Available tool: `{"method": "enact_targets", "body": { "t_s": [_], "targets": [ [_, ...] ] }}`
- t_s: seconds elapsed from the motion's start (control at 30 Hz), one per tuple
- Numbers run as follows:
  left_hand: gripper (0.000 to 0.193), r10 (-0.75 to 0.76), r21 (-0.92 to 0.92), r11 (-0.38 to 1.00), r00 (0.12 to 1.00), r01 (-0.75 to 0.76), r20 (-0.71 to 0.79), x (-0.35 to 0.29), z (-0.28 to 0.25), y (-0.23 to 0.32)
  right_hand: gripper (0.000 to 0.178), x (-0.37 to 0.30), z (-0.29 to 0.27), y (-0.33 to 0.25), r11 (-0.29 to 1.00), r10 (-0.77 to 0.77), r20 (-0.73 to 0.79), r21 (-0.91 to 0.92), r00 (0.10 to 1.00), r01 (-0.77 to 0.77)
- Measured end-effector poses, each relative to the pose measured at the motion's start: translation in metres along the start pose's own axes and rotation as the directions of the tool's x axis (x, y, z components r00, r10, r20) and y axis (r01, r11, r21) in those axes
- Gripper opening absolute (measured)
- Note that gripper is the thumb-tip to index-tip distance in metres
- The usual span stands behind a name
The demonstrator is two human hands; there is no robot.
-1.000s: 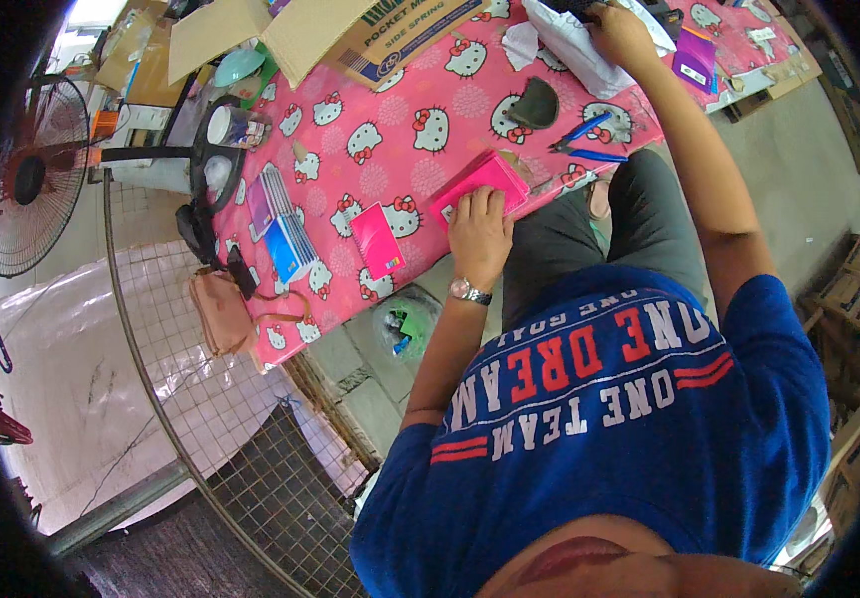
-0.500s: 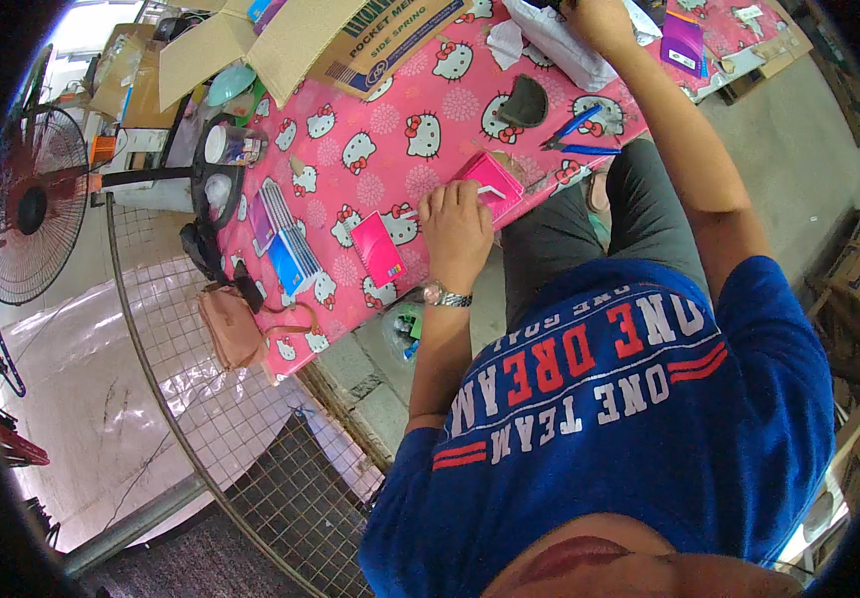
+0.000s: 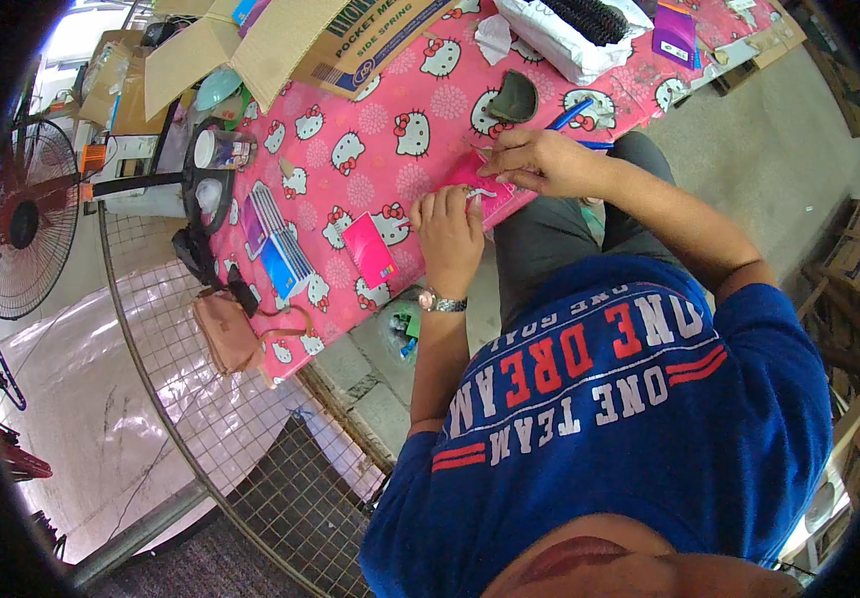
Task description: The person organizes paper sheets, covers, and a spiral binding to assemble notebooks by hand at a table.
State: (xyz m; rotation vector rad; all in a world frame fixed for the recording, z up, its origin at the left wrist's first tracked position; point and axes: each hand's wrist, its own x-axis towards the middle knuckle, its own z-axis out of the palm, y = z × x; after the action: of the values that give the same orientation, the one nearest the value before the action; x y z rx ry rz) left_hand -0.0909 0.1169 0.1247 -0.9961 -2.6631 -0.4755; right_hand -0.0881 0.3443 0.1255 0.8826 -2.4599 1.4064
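Note:
A pink memo pad (image 3: 462, 173) lies at the table's near edge, partly hidden under both hands. My left hand (image 3: 447, 231) is closed over its left side, fingers together and curled onto it. From the right, my right hand (image 3: 542, 162) reaches over the pad with thumb and fingers pinched; whatever is between them is too small to make out. A narrow white strip (image 3: 482, 193) shows between the hands. Blue-handled pliers (image 3: 572, 114) lie just beyond the right hand, partly covered by it. A dark, curved dish-like piece (image 3: 515, 98) sits behind the hands.
Left of my hands lie another pink memo pad (image 3: 368, 249) and a stack of pads (image 3: 279, 239). A cardboard box (image 3: 360, 45) stands at the back. Black spiral coils (image 3: 589, 18) fill a white bag (image 3: 560, 45). A pink pouch (image 3: 226, 334) and a fan (image 3: 26, 219) are at left.
My right hand has come from the white bag of coils down to the pink memo pad, beside my left hand. The left hand stays at the pad. The view has shifted slightly.

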Motion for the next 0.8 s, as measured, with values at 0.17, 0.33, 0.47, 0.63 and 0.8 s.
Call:
{"method": "enact_targets", "body": {
  "t_s": [0.17,0.33,0.47,0.63,0.8],
  "targets": [
    [0.018,0.009,-0.037,0.999,1.000,-0.008,0.010,-0.001,-0.001,-0.002,0.030,-0.008,0.003,0.004,0.998,0.061,-0.058,0.019,0.996,-0.060],
    [0.018,0.005,-0.034,0.999,1.000,-0.005,-0.013,-0.001,0.002,-0.003,0.029,-0.013,0.000,0.005,0.994,0.107,-0.028,0.032,0.994,-0.106],
    [0.019,0.009,-0.036,0.999,1.000,-0.009,0.006,0.001,0.001,-0.002,0.034,-0.015,0.002,0.011,0.993,0.085,0.038,0.077,0.996,-0.087],
    [0.018,0.019,-0.044,0.999,1.000,-0.019,0.002,-0.002,0.000,-0.004,0.037,-0.009,-0.004,-0.003,0.992,0.056,0.088,-0.119,0.995,-0.045],
    [0.018,0.021,-0.055,0.998,1.000,-0.021,0.008,-0.002,0.000,-0.004,0.045,-0.006,-0.012,-0.012,0.914,-0.080,0.105,-0.390,0.991,0.115]
  ]
}}
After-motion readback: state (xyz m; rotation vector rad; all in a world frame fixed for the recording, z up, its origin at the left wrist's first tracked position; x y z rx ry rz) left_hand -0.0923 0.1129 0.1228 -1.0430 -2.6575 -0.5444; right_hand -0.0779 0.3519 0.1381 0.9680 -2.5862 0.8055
